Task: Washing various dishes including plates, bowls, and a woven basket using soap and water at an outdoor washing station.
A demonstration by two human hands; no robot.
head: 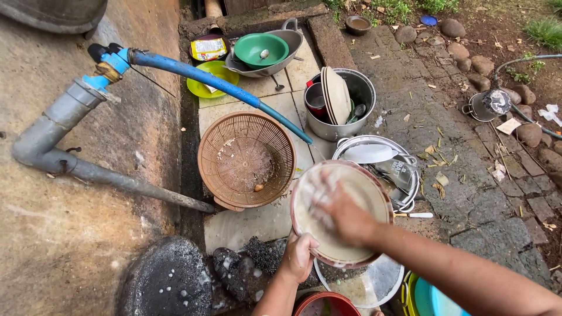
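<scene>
Plate [357, 193], round and soapy, sits tilted between a brown basket [246, 158] and a metal basin [404, 175]; left hand [298, 257] fingers clench its lower rim, right hand [345, 216] fingers press flat on its face

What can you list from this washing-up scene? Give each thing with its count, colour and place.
plate: one, cream with reddish rim, centre, soapy
woven basket: one, brown, left of plate
hose: one, blue, from the grey pipe
steel pot: one, silver, holding plates, upper centre
green bowl: one, in a metal pan, top
yellow-green plate: one, top left
left hand: grip on the plate's lower rim
right hand: rubbing the plate's face
</scene>
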